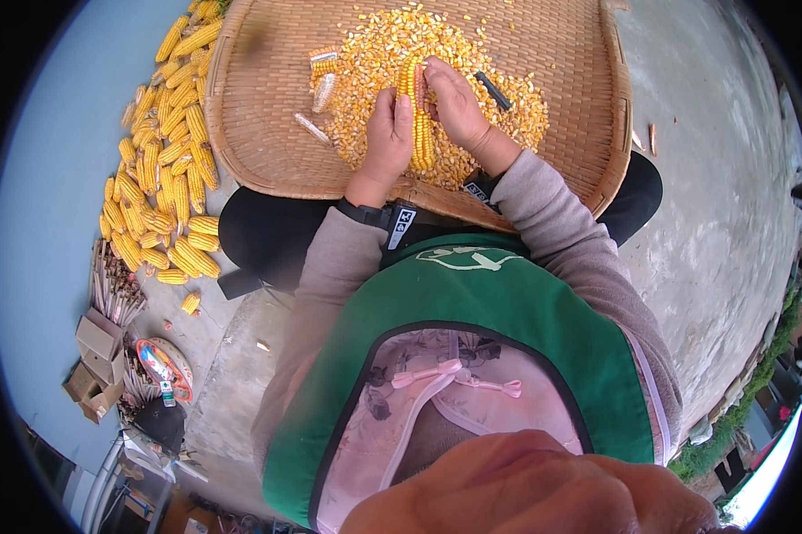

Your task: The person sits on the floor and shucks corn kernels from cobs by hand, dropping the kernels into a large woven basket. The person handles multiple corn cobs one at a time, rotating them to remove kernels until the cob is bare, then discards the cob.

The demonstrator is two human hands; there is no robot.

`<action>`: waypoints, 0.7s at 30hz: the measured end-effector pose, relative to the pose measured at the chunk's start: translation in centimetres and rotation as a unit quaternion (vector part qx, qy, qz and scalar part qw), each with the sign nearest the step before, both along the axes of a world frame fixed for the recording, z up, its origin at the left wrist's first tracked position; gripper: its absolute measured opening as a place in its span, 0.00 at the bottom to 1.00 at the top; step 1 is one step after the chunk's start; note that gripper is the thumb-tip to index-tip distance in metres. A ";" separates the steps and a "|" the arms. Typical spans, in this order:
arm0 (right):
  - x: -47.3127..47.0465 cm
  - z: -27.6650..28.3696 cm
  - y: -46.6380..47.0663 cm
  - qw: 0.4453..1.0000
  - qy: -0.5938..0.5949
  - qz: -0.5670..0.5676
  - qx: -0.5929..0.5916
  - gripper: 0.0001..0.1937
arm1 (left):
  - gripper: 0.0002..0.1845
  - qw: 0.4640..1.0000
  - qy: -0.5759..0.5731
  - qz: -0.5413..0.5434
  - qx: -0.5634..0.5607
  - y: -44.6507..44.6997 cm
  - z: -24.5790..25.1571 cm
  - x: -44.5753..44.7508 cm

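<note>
My left hand [391, 130] grips a yellow ear of corn [422, 143], held upright in view over a heap of loose kernels [381, 53]. Part of the ear's right side is stripped, showing pinkish cob near the top. My right hand [456, 103] closes on that upper right side, thumb near the tip; its fingers are partly hidden. Beneath lies a woven bamboo winnowing tray [578, 100] across my lap. A short dark bar [493, 91] rests on the kernels to the right. Left of the heap are a partly stripped ear piece [323, 61] and a bare cob [323, 92].
A large pile of corn ears [167, 153] lies on the floor to the left, along a blue wall [47, 167]. Behind it are a bundle of sticks [114, 287], cardboard boxes [99, 347] and an oval basin [174, 364]. Concrete floor [708, 200] extends to the right.
</note>
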State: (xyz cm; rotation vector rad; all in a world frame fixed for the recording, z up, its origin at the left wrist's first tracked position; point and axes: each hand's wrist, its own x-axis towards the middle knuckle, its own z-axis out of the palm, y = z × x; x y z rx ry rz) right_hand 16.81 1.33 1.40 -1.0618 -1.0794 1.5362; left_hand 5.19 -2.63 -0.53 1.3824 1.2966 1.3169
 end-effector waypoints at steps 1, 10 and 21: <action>0.3 0.0 0.0 0.999 -0.010 0.010 -0.042 0.13 | 0.17 1.000 0.001 -0.004 0.002 0.0 -0.1 0.0; 0.5 0.6 0.3 0.989 0.038 -0.029 -0.137 0.16 | 0.19 0.999 0.014 -0.027 -0.032 0.2 -0.8 -0.3; 0.0 -2.3 0.9 0.996 -0.083 0.001 -0.017 0.14 | 0.17 0.942 -0.299 0.009 -0.155 0.6 0.1 0.2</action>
